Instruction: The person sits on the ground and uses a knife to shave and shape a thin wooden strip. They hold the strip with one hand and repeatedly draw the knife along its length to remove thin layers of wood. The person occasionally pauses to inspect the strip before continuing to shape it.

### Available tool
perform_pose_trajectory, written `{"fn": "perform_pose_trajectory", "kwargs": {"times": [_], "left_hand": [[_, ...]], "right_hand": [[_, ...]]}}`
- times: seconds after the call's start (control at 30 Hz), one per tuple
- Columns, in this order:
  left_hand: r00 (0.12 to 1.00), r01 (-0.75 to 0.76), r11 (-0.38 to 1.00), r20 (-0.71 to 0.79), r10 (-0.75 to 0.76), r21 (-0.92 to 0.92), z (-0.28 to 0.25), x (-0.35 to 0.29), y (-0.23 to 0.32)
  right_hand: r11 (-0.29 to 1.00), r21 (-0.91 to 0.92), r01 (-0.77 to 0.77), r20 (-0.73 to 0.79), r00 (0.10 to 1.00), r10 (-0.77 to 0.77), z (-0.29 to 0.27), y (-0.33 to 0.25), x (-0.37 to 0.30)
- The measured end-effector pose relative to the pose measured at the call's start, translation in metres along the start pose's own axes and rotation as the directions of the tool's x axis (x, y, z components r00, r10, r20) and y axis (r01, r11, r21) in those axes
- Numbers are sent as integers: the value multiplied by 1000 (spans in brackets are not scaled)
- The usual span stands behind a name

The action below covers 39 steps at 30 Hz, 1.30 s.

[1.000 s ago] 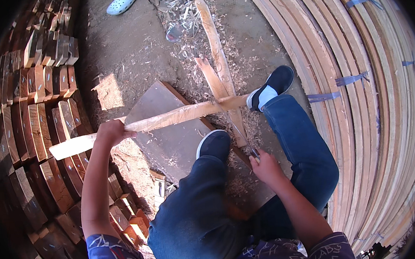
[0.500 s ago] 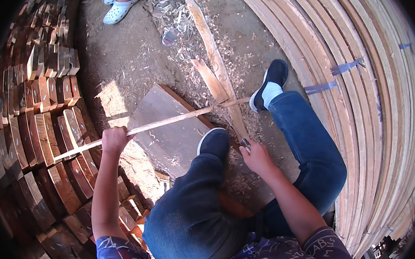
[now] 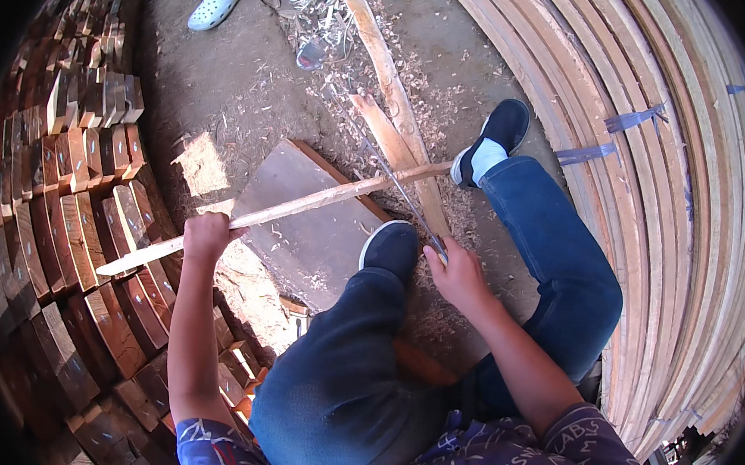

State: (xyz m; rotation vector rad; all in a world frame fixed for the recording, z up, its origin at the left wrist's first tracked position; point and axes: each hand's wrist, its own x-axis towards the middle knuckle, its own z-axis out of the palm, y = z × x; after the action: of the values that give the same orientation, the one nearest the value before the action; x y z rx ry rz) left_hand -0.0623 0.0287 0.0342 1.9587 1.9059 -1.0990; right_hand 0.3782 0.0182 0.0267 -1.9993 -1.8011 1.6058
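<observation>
My left hand (image 3: 209, 237) is closed around a long pale wooden stick (image 3: 301, 205) near its tapered left end. The stick slants across in front of me, its far end close to my right shoe (image 3: 506, 126). In my right hand (image 3: 459, 274) is the handle of a long, thin-bladed machete (image 3: 406, 197). The blade points up and away, crossing the stick toward its right part; whether it touches the wood I cannot tell. Beneath the stick lie a long rough strip of wood (image 3: 389, 80) and a shorter split piece (image 3: 383, 132).
A flat dark board (image 3: 291, 238) lies on the ground by my left shoe (image 3: 391, 250). Stacked wood blocks (image 3: 107, 329) rise on the left. Tied bundles of long planks (image 3: 638, 197) line the right. Wood shavings litter the ground. Another person's light clog (image 3: 214, 8) shows at the top.
The machete blade has swung outward and now shows long across the stick. The stick's right part has risen slightly, and its held end has turned. Both hands keep their grips.
</observation>
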Motion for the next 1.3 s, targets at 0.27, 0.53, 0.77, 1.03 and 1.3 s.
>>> {"fn": "perform_pose_trajectory", "kwargs": {"times": [0.27, 0.53, 0.77, 1.03, 1.3], "left_hand": [[999, 27, 1000, -44, -27, 6, 3, 4, 1], [998, 35, 999, -60, -33, 19, 1, 9, 4], [997, 64, 997, -48, -63, 30, 4, 3, 2], [997, 51, 998, -63, -49, 44, 3, 3, 1], [991, 59, 998, -126, -55, 31, 9, 12, 1]], "right_hand": [[981, -172, -84, 48, 994, 94, 12, 24, 9], [981, -172, -87, -20, 996, 84, 30, 62, 20], [999, -6, 38, -18, 999, -38, 12, 15, 11], [1000, -6, 7, -15, 1000, -7, 26, 37, 22], [1000, 16, 18, -94, 995, -16, 38, 41, 28]]}}
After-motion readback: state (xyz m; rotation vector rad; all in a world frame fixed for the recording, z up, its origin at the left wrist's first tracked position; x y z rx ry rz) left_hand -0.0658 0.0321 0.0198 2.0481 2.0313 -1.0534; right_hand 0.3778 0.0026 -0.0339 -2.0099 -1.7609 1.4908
